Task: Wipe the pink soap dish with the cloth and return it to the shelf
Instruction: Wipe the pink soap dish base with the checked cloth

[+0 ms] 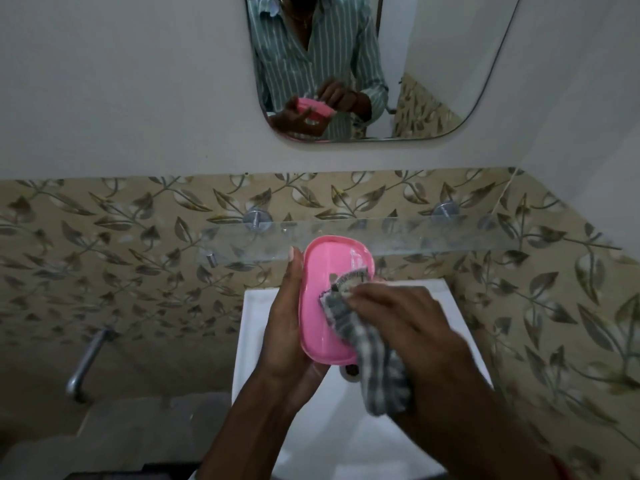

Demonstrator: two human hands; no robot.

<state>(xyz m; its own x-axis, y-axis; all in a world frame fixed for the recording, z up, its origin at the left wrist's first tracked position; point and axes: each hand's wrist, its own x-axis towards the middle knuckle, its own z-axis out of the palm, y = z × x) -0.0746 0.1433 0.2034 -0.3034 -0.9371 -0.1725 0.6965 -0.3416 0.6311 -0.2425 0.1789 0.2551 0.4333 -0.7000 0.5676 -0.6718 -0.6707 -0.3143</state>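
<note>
The left hand (287, 327) grips the pink soap dish (329, 299) along its nine-o'clock edge, fingers curled underneath, above the white sink (252, 341). The right hand (408, 327) pinches the checked cloth (374, 362) against the dish's three-o'clock side. The glass shelf (450, 233) lies at twelve o'clock, its front edge just beyond the dish.

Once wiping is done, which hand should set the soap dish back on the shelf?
Probably left. The left hand already grips the pink oval plastic soap dish, just below the clear glass wall shelf. The right hand holds the grey checked cloth.
</note>
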